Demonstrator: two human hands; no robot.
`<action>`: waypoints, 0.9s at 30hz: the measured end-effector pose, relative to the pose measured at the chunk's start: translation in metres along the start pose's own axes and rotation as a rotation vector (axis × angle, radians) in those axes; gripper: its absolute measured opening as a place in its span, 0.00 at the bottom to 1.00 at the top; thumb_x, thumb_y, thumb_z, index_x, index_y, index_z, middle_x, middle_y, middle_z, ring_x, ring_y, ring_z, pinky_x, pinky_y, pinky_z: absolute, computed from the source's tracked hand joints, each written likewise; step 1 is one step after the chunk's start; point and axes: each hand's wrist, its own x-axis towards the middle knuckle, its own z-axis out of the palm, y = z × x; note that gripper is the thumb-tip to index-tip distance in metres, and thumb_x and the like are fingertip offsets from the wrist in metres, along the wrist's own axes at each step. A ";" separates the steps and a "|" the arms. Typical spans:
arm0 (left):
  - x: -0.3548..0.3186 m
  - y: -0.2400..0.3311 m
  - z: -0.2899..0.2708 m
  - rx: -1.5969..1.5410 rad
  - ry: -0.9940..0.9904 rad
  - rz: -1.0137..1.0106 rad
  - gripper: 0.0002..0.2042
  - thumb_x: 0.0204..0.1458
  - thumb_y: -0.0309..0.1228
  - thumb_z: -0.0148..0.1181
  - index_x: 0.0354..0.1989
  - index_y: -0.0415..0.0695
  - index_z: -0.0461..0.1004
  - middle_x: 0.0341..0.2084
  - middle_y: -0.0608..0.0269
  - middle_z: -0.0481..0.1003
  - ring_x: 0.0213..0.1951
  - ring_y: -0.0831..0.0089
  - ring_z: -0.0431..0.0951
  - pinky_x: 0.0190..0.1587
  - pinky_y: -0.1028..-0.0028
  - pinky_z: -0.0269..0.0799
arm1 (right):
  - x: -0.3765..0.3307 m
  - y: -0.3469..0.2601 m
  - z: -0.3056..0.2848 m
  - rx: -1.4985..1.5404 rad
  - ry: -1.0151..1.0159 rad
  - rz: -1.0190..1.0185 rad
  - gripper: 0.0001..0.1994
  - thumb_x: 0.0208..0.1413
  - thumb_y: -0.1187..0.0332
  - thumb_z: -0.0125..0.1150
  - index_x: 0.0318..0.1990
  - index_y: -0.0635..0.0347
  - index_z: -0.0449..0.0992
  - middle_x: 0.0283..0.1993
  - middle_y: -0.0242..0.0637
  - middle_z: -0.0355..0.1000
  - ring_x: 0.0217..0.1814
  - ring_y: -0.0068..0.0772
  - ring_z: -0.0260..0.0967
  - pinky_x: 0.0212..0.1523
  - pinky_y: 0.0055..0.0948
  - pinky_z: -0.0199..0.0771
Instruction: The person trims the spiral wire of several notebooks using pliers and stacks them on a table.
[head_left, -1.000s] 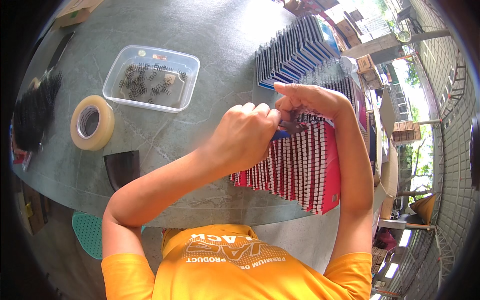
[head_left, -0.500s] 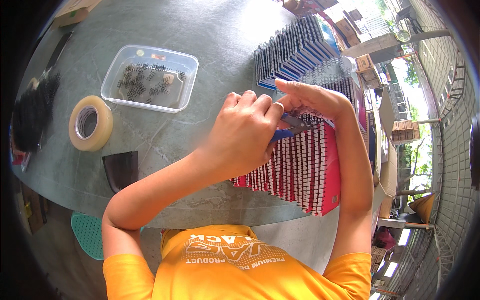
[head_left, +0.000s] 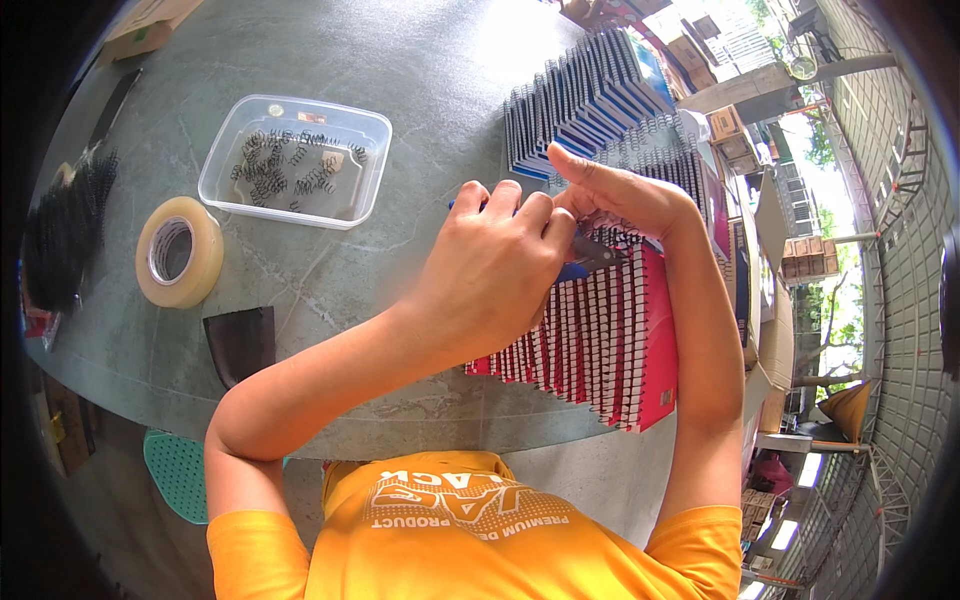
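My left hand (head_left: 495, 270) is closed around a blue-handled tool (head_left: 580, 262) whose dark tip pokes out to the right. My right hand (head_left: 618, 195) rests on a fanned row of red spiral-bound notebooks (head_left: 610, 345), thumb raised, fingers pinching a notebook's wire binding beside the tool tip. Both hands meet over the upper end of the red row. Beyond them lies a fanned row of blue spiral-bound notebooks (head_left: 580, 100).
A clear plastic tub (head_left: 295, 160) holding several small wire coils sits at the upper left of the grey round table (head_left: 400, 70). A roll of tape (head_left: 178, 250), a dark flat piece (head_left: 242, 342) and a bundle of black coils (head_left: 60, 230) lie at left.
Both hands have shifted slightly up and left along the red notebooks. The right thumb has lifted.
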 end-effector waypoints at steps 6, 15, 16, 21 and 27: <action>0.001 -0.005 0.000 -0.136 -0.115 -0.033 0.16 0.36 0.25 0.61 0.36 0.39 0.70 0.26 0.58 0.69 0.32 0.59 0.71 0.37 0.64 0.66 | 0.003 0.004 -0.001 0.050 -0.072 0.025 0.47 0.50 0.25 0.24 0.25 0.65 0.77 0.23 0.33 0.71 0.26 0.22 0.65 0.35 0.21 0.63; 0.004 -0.004 -0.007 -0.172 -0.072 -0.093 0.17 0.35 0.26 0.63 0.37 0.39 0.69 0.30 0.56 0.69 0.36 0.59 0.71 0.38 0.63 0.66 | -0.006 -0.004 0.003 0.101 0.016 0.058 0.48 0.47 0.23 0.25 0.25 0.65 0.77 0.23 0.33 0.71 0.24 0.21 0.64 0.31 0.21 0.63; 0.005 -0.004 -0.008 -0.130 -0.051 -0.087 0.18 0.35 0.27 0.64 0.37 0.39 0.69 0.31 0.56 0.69 0.36 0.59 0.71 0.38 0.62 0.66 | -0.003 -0.003 0.002 0.082 -0.003 0.042 0.48 0.47 0.23 0.25 0.25 0.65 0.76 0.23 0.34 0.71 0.24 0.21 0.64 0.30 0.21 0.63; 0.008 0.002 -0.002 -0.024 0.014 -0.038 0.17 0.36 0.29 0.65 0.36 0.39 0.69 0.31 0.57 0.69 0.36 0.60 0.71 0.40 0.62 0.65 | 0.001 0.004 -0.005 0.029 0.003 -0.004 0.47 0.48 0.24 0.26 0.25 0.66 0.76 0.22 0.33 0.71 0.23 0.20 0.64 0.27 0.20 0.63; 0.014 0.006 -0.011 0.038 -0.059 -0.029 0.13 0.39 0.26 0.58 0.35 0.36 0.71 0.30 0.55 0.72 0.38 0.59 0.73 0.40 0.61 0.66 | 0.004 0.009 -0.008 -0.056 0.104 -0.027 0.47 0.48 0.24 0.28 0.24 0.65 0.76 0.21 0.34 0.70 0.22 0.20 0.63 0.26 0.21 0.61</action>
